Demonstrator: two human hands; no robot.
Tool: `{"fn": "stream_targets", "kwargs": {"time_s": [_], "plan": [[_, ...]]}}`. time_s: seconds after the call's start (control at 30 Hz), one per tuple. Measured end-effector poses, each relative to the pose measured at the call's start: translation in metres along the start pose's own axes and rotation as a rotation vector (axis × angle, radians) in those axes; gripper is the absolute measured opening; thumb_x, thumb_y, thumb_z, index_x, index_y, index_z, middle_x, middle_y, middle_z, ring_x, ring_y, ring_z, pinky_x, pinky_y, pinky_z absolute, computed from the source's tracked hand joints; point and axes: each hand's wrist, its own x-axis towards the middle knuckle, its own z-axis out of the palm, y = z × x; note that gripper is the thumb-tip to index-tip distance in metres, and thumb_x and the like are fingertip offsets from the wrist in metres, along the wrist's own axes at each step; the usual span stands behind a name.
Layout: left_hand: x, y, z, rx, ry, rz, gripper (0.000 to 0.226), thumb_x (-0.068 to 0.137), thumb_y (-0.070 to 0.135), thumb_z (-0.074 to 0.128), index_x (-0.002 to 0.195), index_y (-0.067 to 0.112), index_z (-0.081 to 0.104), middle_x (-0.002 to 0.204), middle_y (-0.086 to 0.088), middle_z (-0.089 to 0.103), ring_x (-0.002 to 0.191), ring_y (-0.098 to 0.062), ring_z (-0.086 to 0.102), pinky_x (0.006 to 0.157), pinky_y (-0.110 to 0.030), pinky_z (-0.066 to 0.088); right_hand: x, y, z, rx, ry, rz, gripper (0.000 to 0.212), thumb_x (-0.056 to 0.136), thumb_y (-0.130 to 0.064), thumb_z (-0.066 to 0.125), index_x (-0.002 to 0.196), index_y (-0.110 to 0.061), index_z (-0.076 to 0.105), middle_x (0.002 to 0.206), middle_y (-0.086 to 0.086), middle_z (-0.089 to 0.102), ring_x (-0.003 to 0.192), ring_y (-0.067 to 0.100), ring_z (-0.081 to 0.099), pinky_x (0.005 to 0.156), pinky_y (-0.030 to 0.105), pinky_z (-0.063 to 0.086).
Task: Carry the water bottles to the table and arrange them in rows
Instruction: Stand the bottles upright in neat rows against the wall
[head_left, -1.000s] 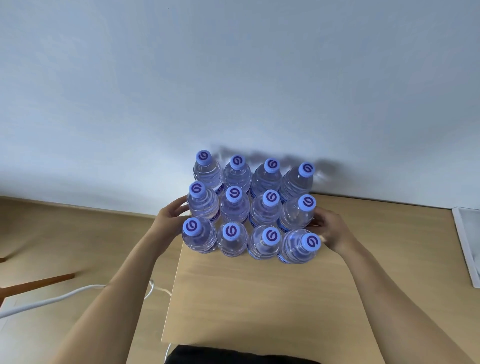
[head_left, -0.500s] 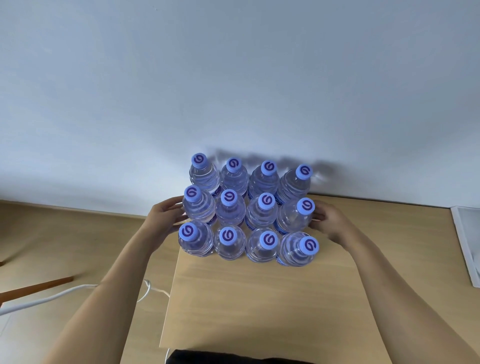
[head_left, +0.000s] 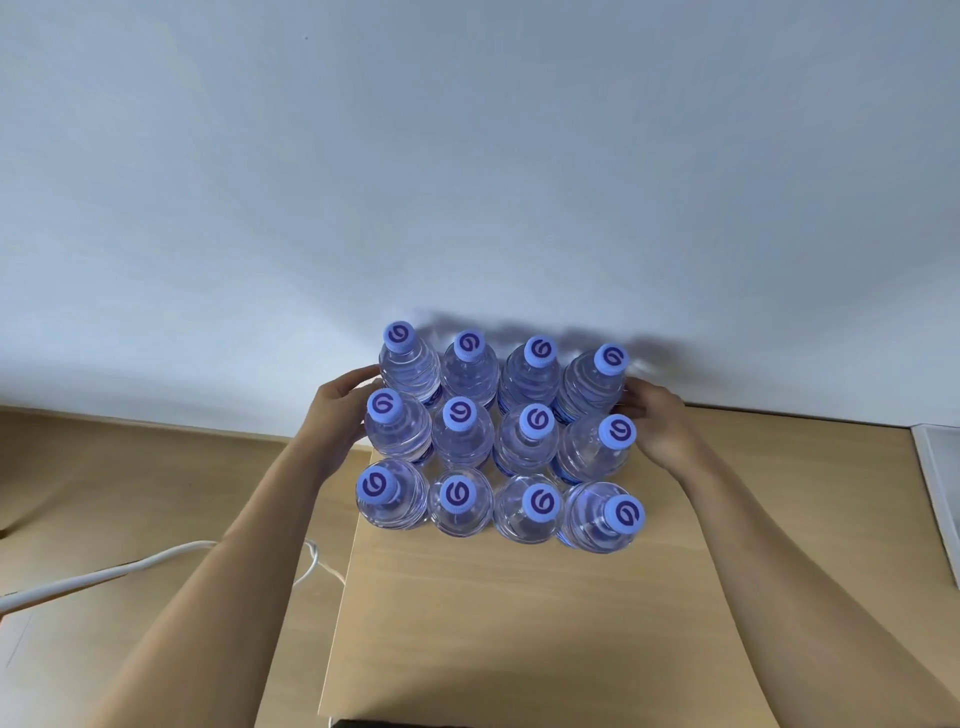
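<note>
Several clear water bottles (head_left: 462, 434) with blue caps stand upright on the light wooden table (head_left: 493, 623), packed in three rows of four against the wall. My left hand (head_left: 337, 415) rests against the left side of the block, touching the back-left and middle-left bottles. My right hand (head_left: 662, 431) lies against the right side, touching the back-right and middle-right bottles. The fingertips of both hands are partly hidden behind the bottles.
A white wall (head_left: 467, 182) rises directly behind the back row. Left of the table a white cable (head_left: 130, 566) runs over the wooden floor (head_left: 130, 483). A white flat object (head_left: 940, 478) sits at the right edge.
Both hands have slid away from me along the block's sides, from the front and middle rows to the middle and back rows. The bottles stay in the same grid.
</note>
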Motion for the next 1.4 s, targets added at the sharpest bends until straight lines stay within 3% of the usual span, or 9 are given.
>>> {"fn": "stream_targets", "kwargs": {"time_s": [0.13,0.27,0.43,0.57,0.73,0.9,1.0,1.23,1.4], "plan": [[-0.003,0.001,0.001,0.006,-0.006,-0.003,0.028,0.095,0.002,0.055,0.113,0.021,0.062,0.079,0.002,0.076,0.067,-0.008,0.071,0.054,-0.020,0.054,-0.005,0.000,0.001,0.045,0.004,0.000,0.035,0.087,0.008,0.061,0.118,-0.007,0.065,0.108,0.004,0.072,0.087,-0.003,0.063,0.066,0.004,0.047],[-0.012,0.003,0.002,0.096,-0.058,0.010,0.025,0.098,0.014,0.054,0.122,0.017,0.062,0.098,0.000,0.075,0.085,-0.014,0.069,0.069,-0.026,0.054,-0.014,0.000,0.003,0.090,0.006,0.020,0.039,0.090,0.009,0.056,0.126,-0.006,0.062,0.118,0.008,0.069,0.092,0.007,0.063,0.069,0.007,0.048],[-0.036,0.010,-0.004,0.169,0.129,0.137,0.023,0.099,0.029,0.055,0.118,0.017,0.058,0.110,-0.006,0.065,0.098,-0.018,0.064,0.090,-0.038,0.054,-0.031,-0.003,0.001,0.087,0.280,0.064,0.029,0.100,-0.013,0.053,0.127,-0.008,0.062,0.120,0.008,0.068,0.107,0.022,0.062,0.093,0.033,0.047],[-0.065,0.019,-0.016,0.156,0.139,0.268,0.016,0.098,0.030,0.056,0.106,0.017,0.060,0.103,-0.003,0.065,0.086,-0.011,0.068,0.080,-0.028,0.056,-0.062,-0.026,0.003,0.112,0.397,-0.102,0.021,0.103,-0.026,0.050,0.100,-0.013,0.066,0.098,0.002,0.072,0.084,0.006,0.065,0.086,0.031,0.048],[-0.105,0.028,-0.022,0.206,-0.035,0.366,0.014,0.096,0.030,0.060,0.099,0.019,0.067,0.095,0.003,0.071,0.088,-0.009,0.069,0.080,-0.025,0.056,-0.109,-0.070,0.016,0.125,0.528,-0.282,0.021,0.102,-0.030,0.053,0.107,-0.016,0.068,0.103,-0.011,0.070,0.096,-0.012,0.063,0.083,0.004,0.043],[-0.127,0.023,-0.029,0.447,-0.197,0.456,0.017,0.083,0.026,0.077,0.098,0.030,0.070,0.098,0.018,0.072,0.096,0.004,0.065,0.076,-0.009,0.049,-0.160,-0.098,0.076,0.063,0.788,-0.683,0.016,0.094,-0.008,0.065,0.109,-0.004,0.067,0.105,-0.004,0.067,0.098,0.001,0.062,0.085,0.012,0.046],[-0.129,0.016,-0.029,0.537,-0.260,0.469,0.034,0.079,0.015,0.081,0.105,0.032,0.067,0.108,0.018,0.069,0.109,-0.001,0.061,0.092,-0.025,0.050,-0.176,-0.088,0.133,0.064,0.709,-0.785,0.016,0.090,-0.002,0.067,0.106,-0.001,0.067,0.101,-0.006,0.064,0.095,0.004,0.060,0.089,0.016,0.045],[-0.123,0.011,-0.021,0.649,-0.342,0.504,0.033,0.083,0.006,0.075,0.113,0.018,0.070,0.117,-0.005,0.069,0.115,-0.023,0.060,0.104,-0.042,0.047,-0.173,-0.030,0.247,0.184,0.232,-0.219,0.029,0.090,-0.009,0.070,0.117,-0.004,0.063,0.110,0.006,0.068,0.103,0.021,0.064,0.094,0.038,0.051],[-0.123,0.006,-0.021,0.605,-0.327,0.505,0.033,0.082,0.005,0.076,0.109,0.022,0.070,0.115,-0.006,0.070,0.114,-0.024,0.062,0.099,-0.035,0.049,-0.143,-0.016,0.275,0.080,0.219,0.000,0.055,0.090,-0.018,0.070,0.140,-0.008,0.050,0.114,0.010,0.063,0.105,0.023,0.059,0.091,0.029,0.045]]}}
